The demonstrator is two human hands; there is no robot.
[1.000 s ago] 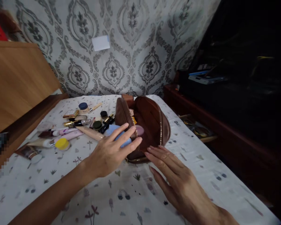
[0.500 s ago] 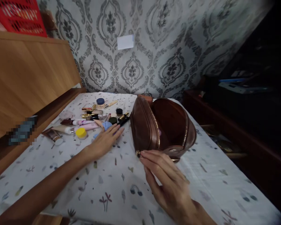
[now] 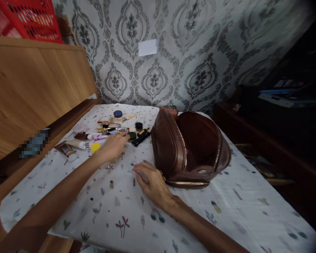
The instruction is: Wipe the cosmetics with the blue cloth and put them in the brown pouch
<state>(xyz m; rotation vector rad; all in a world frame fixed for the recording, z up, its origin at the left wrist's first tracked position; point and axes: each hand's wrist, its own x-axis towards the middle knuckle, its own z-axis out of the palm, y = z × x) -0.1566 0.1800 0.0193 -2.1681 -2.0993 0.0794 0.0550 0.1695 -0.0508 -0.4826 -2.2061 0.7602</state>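
My left hand (image 3: pixel 114 146) is palm down over a spread of cosmetics, its fingers bent. One fingertip is at a dark green round lid (image 3: pixel 132 136); whatever lies beneath the palm is hidden. Beside its wrist is a yellow-lidded jar (image 3: pixel 95 147). My right hand (image 3: pixel 152 182) hovers over or rests on the cloth at the near left corner of a brown leather bag (image 3: pixel 164 147). Its fingers are loosely curved and apart from the thumb, with nothing seen between them. The bag's main zip gapes wide, showing a dark interior.
Several tubes (image 3: pixel 77 143), a blue-lidded jar (image 3: pixel 118 115), a black lid (image 3: pixel 138 125) and a black tube (image 3: pixel 140 139) lie on the printed cloth (image 3: pixel 131 218). A wooden cabinet (image 3: pixel 39 73) carrying a red basket (image 3: pixel 39 21) stands left. Patterned wall is behind.
My right hand has left the bag's zip corner and moved left. My left hand has shifted slightly left among the cosmetics, its fingers more bent, now covering the light blue items.
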